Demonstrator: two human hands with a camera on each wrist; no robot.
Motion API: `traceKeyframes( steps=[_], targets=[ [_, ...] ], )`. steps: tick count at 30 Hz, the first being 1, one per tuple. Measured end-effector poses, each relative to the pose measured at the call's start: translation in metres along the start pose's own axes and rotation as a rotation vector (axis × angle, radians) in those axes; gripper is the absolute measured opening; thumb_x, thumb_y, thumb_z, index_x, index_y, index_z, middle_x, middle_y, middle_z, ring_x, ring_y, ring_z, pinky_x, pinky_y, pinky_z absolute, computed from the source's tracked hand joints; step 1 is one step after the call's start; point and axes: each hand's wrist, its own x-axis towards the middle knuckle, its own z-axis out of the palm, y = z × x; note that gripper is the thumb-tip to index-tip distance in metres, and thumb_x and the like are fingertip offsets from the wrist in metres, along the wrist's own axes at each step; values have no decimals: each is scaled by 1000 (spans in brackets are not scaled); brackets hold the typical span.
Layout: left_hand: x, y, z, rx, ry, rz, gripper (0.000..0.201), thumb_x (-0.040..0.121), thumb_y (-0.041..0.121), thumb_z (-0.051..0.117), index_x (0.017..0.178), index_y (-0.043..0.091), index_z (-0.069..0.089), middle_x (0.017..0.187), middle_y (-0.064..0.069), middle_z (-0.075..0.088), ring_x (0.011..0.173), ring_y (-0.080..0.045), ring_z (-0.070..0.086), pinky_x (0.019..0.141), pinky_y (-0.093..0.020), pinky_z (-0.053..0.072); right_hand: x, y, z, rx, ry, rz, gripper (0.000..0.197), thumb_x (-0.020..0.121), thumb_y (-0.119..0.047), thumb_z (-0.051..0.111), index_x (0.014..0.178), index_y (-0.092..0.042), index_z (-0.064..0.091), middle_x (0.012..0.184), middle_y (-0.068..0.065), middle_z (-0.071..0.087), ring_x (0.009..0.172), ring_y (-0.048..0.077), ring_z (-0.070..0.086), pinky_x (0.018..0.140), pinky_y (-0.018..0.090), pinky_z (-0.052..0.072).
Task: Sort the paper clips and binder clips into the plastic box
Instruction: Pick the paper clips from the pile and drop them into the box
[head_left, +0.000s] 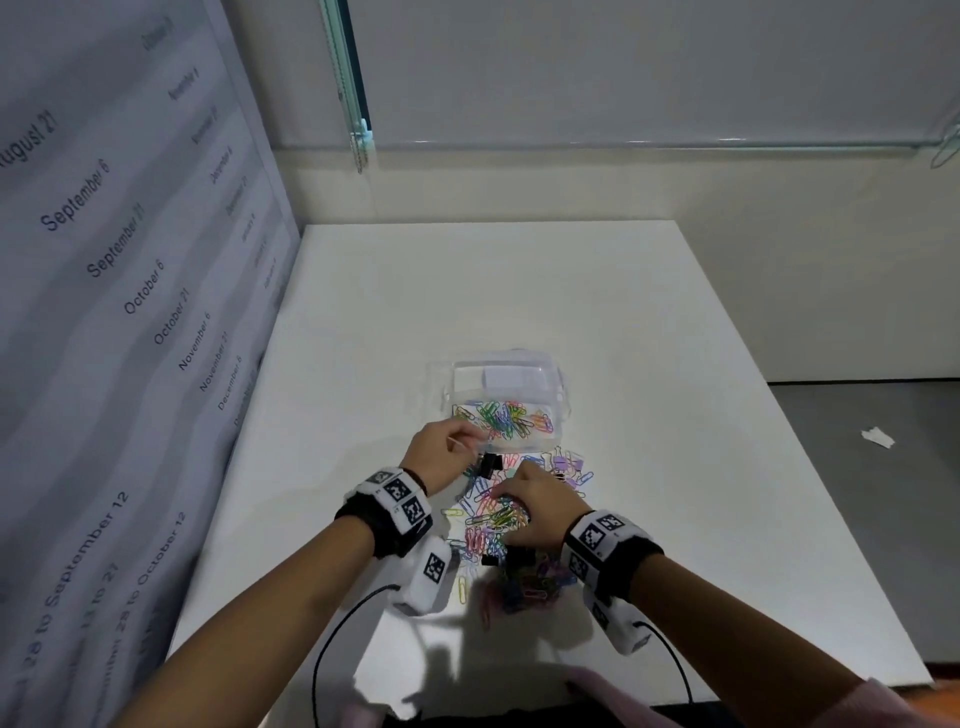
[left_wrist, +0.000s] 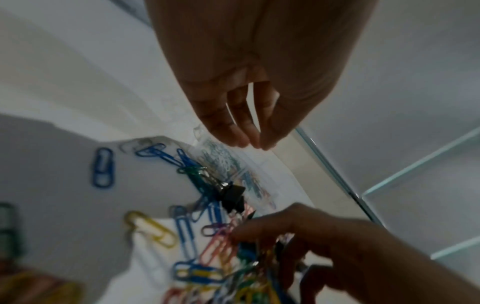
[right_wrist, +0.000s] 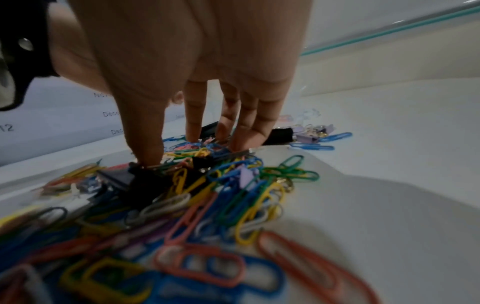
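my left hand hangs at the near rim of the plastic box in the frame centre, fingertips together; whether it grasps anything i cannot tell. my right hand pinches into the paper clips and binder clips on the bench.

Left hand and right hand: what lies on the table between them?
A black binder clip and loose coloured paper clips lie between the left hand and right hand, clearest in the head view.
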Motion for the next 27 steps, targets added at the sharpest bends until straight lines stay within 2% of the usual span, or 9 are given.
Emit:
traceKeyframes(
  steps=[3, 7, 9, 12, 14, 17, 20, 23, 27],
  targets=[
    [-14, -9, 2, 136, -195, -42, 22, 77, 3, 66, 91, 21, 65, 79, 5, 59, 69, -10, 53, 70, -24, 49, 2, -5, -1, -12, 12, 12, 41, 74, -28, 71, 112, -17, 58, 104, 6, 44, 91, 25, 52, 77, 30, 42],
    [-29, -20, 10, 460, -370, -10, 48, 69, 23, 80, 112, 16, 60, 90, 2, 49, 74, -11, 47, 62, -19, 39, 0, -6, -5, 15, 39, 29, 20, 75, -16, 67, 94, -12, 65, 83, 2, 52, 79, 18, 47, 69, 24, 33],
    [-34, -25, 15, 549, -381, 12, 62, 65, 29, 83, 119, 17, 54, 103, -3, 46, 88, -15, 47, 74, -23, 42, -1, -5, -5, 59, 69, 52, 16, 75, -12, 64, 90, -11, 68, 86, 7, 64, 81, 19, 54, 70, 23, 36],
    [-41, -30, 22, 585, -391, 42, 69, 64, 29, 83, 124, 18, 49, 118, -6, 41, 107, -21, 47, 94, -33, 45, -4, 0, -6, 149, 118, 82, 11, 76, -9, 64, 85, -10, 71, 91, 8, 72, 76, 12, 56, 67, 18, 40],
    [-44, -31, 25, 577, -381, 56, 61, 69, 24, 80, 121, 17, 50, 119, -6, 41, 108, -23, 48, 95, -35, 45, -6, 4, -9, 194, 145, 93, 10, 77, -8, 65, 84, -9, 72, 90, 8, 72, 76, 12, 59, 67, 17, 42],
    [-44, -31, 26, 585, -329, 85, 34, 79, 17, 70, 109, 16, 55, 108, -3, 45, 96, -22, 52, 85, -30, 45, -7, 8, -18, 245, 209, 136, 15, 77, -4, 61, 83, -9, 74, 92, 8, 72, 76, 11, 58, 69, 19, 43],
    [-43, -31, 24, 602, -282, 121, 10, 86, 14, 62, 96, 14, 61, 99, -1, 51, 94, -22, 55, 80, -27, 42, -7, 12, -30, 273, 249, 160, 19, 77, -2, 59, 83, -11, 75, 91, 9, 73, 73, 12, 59, 60, 13, 42],
    [-40, -32, 21, 538, -240, 82, 11, 87, 12, 60, 96, 11, 67, 105, -6, 64, 97, -22, 61, 82, -25, 45, -4, 16, -45, 308, 292, 172, 17, 78, -3, 61, 84, -11, 74, 92, 9, 73, 74, 12, 60, 60, 10, 41],
    [-35, -34, 16, 378, -153, -11, 8, 85, 11, 65, 91, 9, 70, 95, -2, 67, 89, -16, 60, 79, -23, 46, 7, 14, -67, 372, 373, 190, 16, 79, -3, 64, 88, -11, 74, 93, 10, 74, 76, 12, 61, 70, 16, 48]
  ],
)
